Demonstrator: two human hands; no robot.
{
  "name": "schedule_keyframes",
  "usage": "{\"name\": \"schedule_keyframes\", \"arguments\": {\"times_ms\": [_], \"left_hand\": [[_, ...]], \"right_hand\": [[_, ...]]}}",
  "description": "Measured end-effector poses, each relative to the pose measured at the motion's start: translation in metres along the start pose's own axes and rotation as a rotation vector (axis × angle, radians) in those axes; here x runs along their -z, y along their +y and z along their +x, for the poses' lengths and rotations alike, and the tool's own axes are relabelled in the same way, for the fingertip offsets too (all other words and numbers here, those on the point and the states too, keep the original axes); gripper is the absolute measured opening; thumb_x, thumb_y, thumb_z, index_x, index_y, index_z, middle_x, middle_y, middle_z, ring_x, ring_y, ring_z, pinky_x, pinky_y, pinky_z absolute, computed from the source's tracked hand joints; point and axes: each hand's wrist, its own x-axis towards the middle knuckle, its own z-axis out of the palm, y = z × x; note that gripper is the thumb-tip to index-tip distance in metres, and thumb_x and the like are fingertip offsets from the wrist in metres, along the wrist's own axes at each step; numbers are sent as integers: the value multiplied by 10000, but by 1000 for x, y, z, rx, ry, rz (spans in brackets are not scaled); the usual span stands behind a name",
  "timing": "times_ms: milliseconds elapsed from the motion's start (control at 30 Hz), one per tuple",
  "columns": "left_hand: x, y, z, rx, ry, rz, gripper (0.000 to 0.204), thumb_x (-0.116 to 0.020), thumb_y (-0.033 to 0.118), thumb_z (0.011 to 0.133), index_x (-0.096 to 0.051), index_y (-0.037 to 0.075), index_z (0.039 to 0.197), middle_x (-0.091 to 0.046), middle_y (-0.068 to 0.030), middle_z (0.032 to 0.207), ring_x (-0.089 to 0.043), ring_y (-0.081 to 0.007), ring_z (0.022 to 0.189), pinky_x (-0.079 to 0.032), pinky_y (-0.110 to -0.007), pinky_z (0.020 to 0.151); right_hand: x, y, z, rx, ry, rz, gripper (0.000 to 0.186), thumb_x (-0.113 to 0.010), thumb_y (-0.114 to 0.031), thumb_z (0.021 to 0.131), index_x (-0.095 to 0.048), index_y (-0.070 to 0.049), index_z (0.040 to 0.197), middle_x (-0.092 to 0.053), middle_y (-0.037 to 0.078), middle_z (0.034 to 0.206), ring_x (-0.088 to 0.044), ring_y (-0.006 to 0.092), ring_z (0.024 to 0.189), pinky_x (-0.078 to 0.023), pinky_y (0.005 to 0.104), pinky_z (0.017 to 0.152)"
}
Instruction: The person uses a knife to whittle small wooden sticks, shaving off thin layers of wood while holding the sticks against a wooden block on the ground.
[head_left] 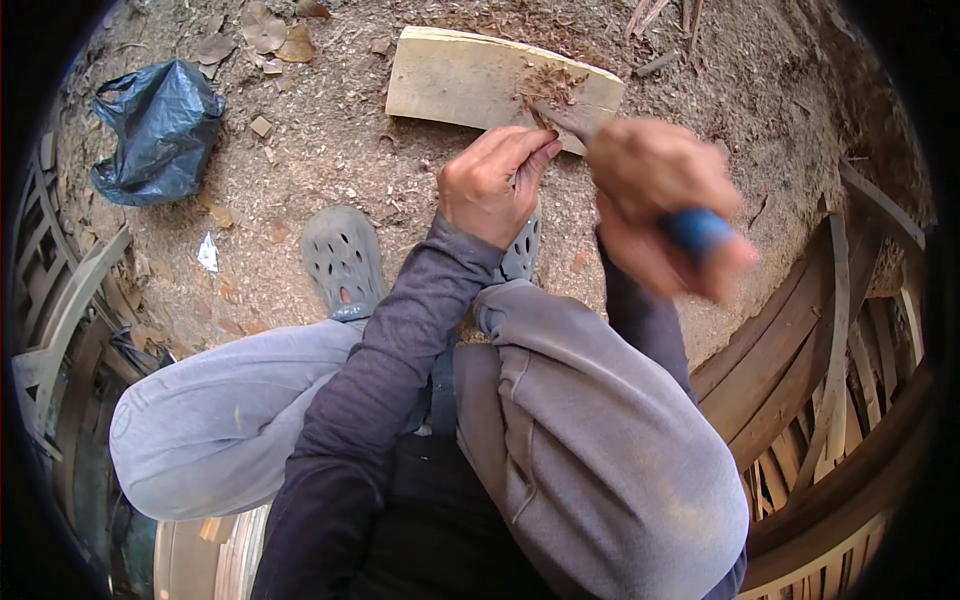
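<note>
A pale wooden board [450, 80] lies on the ground ahead of me, with reddish-brown shavings [552, 86] heaped on its right part. My left hand [488, 185] is closed at the board's near edge. Thumb and fingertips pinch a small brown sliver [546, 124], too small to name exactly. Wrapped round a blue-handled bladed tool [692, 232], my right hand [650, 190] is smeared by motion. The tool's dark narrow blade [562, 120] points left over the board, close to the left fingertips. Its exact kind is blurred.
A dark plastic bag [165, 130] lies on the left, near dry leaves [265, 28]. Wood chips litter the ground. Stacked curved planks [785, 340] stand at the right, with more wood pieces [70, 300] at the far left. My grey clog [343, 258] rests below the board.
</note>
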Motion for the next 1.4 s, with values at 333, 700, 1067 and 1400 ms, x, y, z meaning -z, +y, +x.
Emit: {"name": "schedule_keyframes", "arguments": {"times_ms": [333,700,1067,1400], "left_hand": [[-5,-2,3,-15,27,-25,127,-773,75,817,-737,50,936,-724,-115,881,-720,-258,775,-567,-330,652],[-1,-5,2,-22,39,-34,119,-772,58,813,-733,41,924,-724,-118,872,-720,-248,752,-568,-319,634],[-1,-4,4,-33,53,1,133,-766,79,832,-738,50,959,-732,-112,902,-723,-250,783,-572,-321,678],[-1,-4,0,20,26,-21,139,-766,160,863,-755,76,973,-740,-90,896,-726,-209,766,-572,-300,656]], "right_hand": [[9,18,-3,-220,34,-273,707,-371,-673,931,-480,-42,632,-412,56,532,-372,167,439,-284,324,395],[-8,-13,10,-43,99,39,721,-350,-663,945,-471,-19,645,-371,81,473,-365,194,395,-309,340,395],[2,15,1,-176,-26,-187,730,-337,-682,937,-476,-28,644,-397,55,504,-350,166,416,-281,329,382],[25,1,-7,-9,167,-27,764,-365,-686,946,-524,23,710,-451,97,529,-399,208,427,-350,362,409]]}}
